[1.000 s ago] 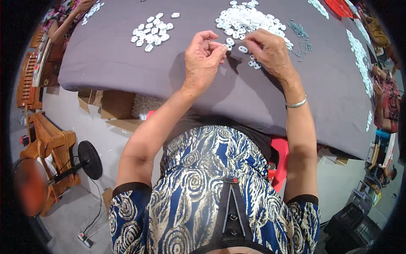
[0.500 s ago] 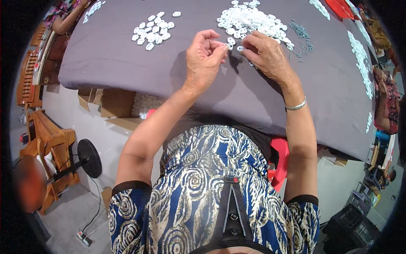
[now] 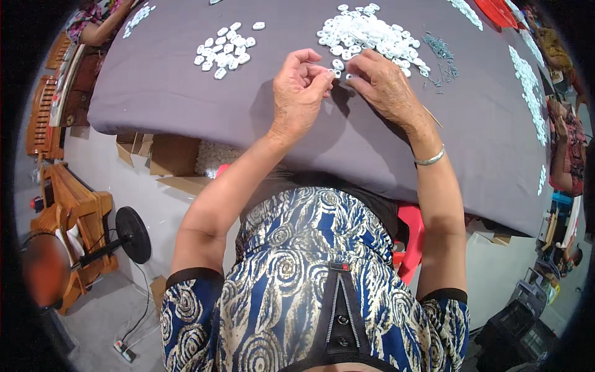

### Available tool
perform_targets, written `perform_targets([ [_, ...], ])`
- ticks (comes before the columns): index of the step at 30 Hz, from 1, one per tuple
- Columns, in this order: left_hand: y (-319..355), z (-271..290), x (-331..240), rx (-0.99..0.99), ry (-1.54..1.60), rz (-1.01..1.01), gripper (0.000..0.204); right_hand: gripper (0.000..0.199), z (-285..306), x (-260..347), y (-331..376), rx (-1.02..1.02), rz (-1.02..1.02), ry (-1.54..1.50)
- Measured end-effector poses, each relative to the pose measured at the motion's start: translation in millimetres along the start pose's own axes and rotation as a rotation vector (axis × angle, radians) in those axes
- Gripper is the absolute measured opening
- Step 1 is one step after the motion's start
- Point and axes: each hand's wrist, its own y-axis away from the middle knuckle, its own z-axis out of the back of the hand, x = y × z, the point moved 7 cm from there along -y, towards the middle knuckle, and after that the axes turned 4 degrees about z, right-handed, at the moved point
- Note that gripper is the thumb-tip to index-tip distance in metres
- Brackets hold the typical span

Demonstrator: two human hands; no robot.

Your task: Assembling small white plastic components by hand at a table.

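My left hand (image 3: pixel 299 87) is above the table, thumb and forefinger pinching a small white plastic piece (image 3: pixel 335 73) with a hole in it. Facing it across a narrow gap, my right hand (image 3: pixel 385 85) pinches another small white plastic piece (image 3: pixel 349 77). A loose white oval piece (image 3: pixel 338 64) lies just beyond the fingertips. Behind my right hand spreads a big heap of the same white pieces (image 3: pixel 365 32). Beside my right wrist a thin tan stick-like thing (image 3: pixel 433 117) shows; whether my hand holds it, I cannot tell.
A smaller group of white pieces (image 3: pixel 224 46) lies to the left on the grey tablecloth (image 3: pixel 155 80). Small grey metal nails or screws (image 3: pixel 440 51) lie right of the heap. More white pieces (image 3: pixel 527 87) line the right edge. A person's arm (image 3: pixel 102 28) shows at far left.
The white piece in my right hand has tilted and dropped slightly toward me. A thin tan stick-like thing now shows beside my right wrist. My left hand has barely moved.
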Motion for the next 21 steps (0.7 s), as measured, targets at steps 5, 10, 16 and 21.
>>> perform_targets([
  [5, -0.6, -0.1, -0.4, 0.005, -0.010, -0.008, 0.029, 0.015, 0.6, 3.7, -0.1, 0.030, 0.020, -0.018],
  [10, 0.9, -1.6, -3.1, 0.002, -0.005, 0.006, 0.030, 0.014, 1.3, 4.6, -0.6, 0.005, 0.033, -0.030],
  [16, 2.0, -2.4, -2.0, 0.006, -0.022, 0.023, 0.031, 0.014, 3.5, -8.5, -0.7, -0.182, -0.297, -0.628],
  [21, 4.5, -2.9, -5.2, -0.003, -0.050, 0.018, 0.031, 0.015, 4.9, -1.7, -2.7, -0.196, -0.266, -0.664],
])
